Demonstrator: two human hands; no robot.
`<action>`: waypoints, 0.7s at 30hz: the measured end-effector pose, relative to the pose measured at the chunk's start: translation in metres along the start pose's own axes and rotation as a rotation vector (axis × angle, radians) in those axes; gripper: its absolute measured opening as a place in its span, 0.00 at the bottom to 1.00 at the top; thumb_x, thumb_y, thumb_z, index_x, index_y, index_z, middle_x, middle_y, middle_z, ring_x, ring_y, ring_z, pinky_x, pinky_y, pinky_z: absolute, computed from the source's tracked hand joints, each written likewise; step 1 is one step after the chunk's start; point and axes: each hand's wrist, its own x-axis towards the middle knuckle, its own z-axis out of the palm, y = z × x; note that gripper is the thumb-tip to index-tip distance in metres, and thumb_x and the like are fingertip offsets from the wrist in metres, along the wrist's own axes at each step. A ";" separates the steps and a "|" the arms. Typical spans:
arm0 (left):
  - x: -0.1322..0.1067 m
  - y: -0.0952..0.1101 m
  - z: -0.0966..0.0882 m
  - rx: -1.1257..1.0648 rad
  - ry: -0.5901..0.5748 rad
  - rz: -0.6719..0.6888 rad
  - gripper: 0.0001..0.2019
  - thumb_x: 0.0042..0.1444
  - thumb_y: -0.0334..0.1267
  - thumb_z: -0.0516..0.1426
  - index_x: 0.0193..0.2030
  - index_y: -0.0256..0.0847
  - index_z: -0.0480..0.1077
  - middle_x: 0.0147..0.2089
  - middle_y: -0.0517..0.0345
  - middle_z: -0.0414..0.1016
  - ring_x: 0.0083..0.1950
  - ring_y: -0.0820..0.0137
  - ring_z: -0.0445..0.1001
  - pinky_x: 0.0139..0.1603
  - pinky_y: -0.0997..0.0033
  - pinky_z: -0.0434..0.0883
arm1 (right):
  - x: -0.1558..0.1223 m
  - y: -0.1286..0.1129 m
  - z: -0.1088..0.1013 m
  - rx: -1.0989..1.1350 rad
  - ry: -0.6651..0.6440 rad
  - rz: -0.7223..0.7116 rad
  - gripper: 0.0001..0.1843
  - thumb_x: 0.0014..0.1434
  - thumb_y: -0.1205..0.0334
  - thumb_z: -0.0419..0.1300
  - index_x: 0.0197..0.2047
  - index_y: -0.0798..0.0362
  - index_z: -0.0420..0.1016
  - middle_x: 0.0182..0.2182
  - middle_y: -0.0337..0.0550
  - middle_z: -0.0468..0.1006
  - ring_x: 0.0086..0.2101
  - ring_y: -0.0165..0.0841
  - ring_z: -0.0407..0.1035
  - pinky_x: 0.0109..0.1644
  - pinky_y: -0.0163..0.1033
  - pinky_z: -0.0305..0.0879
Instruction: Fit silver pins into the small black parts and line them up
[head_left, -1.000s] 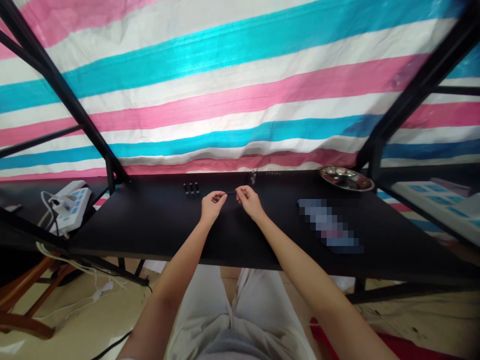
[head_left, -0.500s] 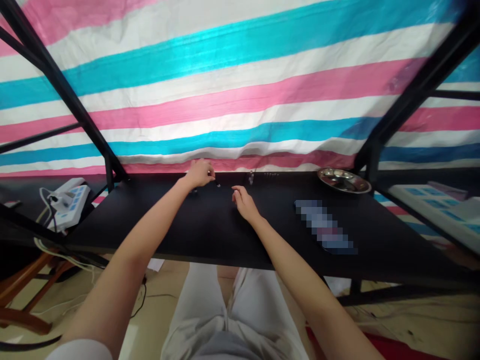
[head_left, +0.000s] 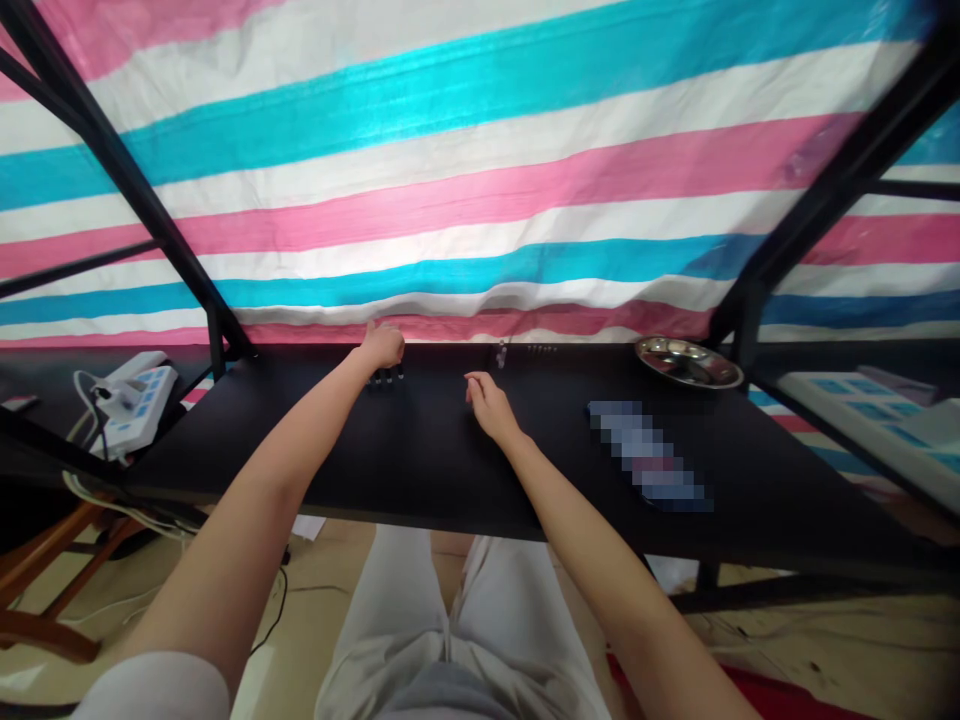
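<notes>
At the far left part of the black table (head_left: 442, 450), my left hand (head_left: 384, 346) is closed, its fingers pointing down. Its fingertips hold a small dark stick with a pale tip (head_left: 400, 372), beside similar small dark pieces (head_left: 388, 377) standing or lying in a row; the hand partly covers them. My right hand (head_left: 487, 402) rests over the middle of the table with fingers curled together near the thumb. What it holds, if anything, is too small to make out. Just beyond it lies a little cluster of small clear pieces (head_left: 501, 353).
Several tiny pale bits (head_left: 541, 349) lie in a row along the back edge. A shiny metal plate (head_left: 731, 376) stands at the back right, and a blurred-out phone-shaped object (head_left: 649, 455) lies before it. A power strip (head_left: 142, 410) is at the left, past the black frame (head_left: 169, 235).
My left hand has moved left with the small dark stick, bringing it down beside the other dark pieces. My right hand has stayed nearly still.
</notes>
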 end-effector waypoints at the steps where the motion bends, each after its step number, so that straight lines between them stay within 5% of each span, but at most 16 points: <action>1: 0.000 0.000 0.000 -0.006 -0.005 -0.003 0.06 0.44 0.29 0.58 0.29 0.40 0.76 0.43 0.49 0.73 0.52 0.56 0.63 0.54 0.54 0.55 | 0.000 0.000 0.000 -0.001 -0.003 0.001 0.18 0.61 0.52 0.42 0.44 0.53 0.65 0.25 0.39 0.69 0.27 0.31 0.65 0.37 0.37 0.60; 21: 0.000 0.000 0.002 0.003 -0.053 -0.036 0.07 0.45 0.27 0.57 0.28 0.39 0.76 0.42 0.48 0.74 0.52 0.57 0.64 0.55 0.54 0.56 | 0.001 0.002 0.000 -0.003 0.001 0.002 0.19 0.61 0.51 0.42 0.44 0.53 0.66 0.24 0.39 0.69 0.27 0.32 0.66 0.37 0.38 0.60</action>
